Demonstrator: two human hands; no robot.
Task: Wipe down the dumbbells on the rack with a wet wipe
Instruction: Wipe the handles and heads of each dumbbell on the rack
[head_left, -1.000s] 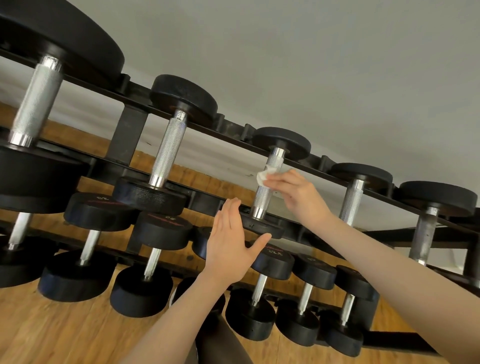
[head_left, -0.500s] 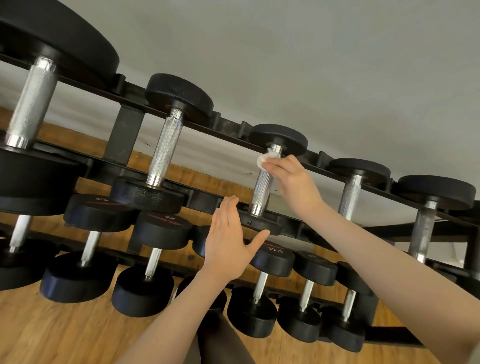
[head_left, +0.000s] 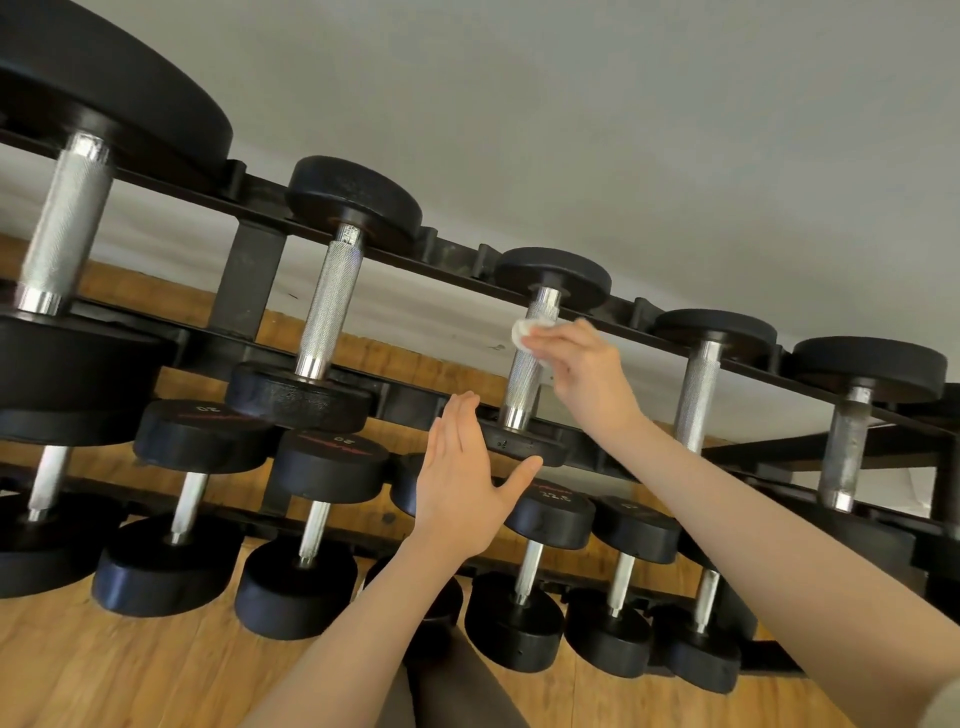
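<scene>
One wet wipe (head_left: 525, 332), upper end of the knurled dumbbell handle (head_left: 524, 371).
My right hand (head_left: 589, 371) is pinching it there; the handle is running down toward my flat, open left hand (head_left: 464, 486) bracing the near dumbbell head (head_left: 524, 446).

Largest dumbbell (head_left: 62, 244) cut off by left and top edges. Wet wipe (head_left: 525, 332) mostly hidden under right hand (head_left: 592, 374) fingers; the handle's (head_left: 524, 374) far side hidden too. Left hand (head_left: 462, 483) covers part of a lower-row dumbbell head (head_left: 408, 480). Weight numbers on the small lower dumbbell (head_left: 626, 506) too small to read. Rack (head_left: 249, 280) right end cut off by the edge.
</scene>
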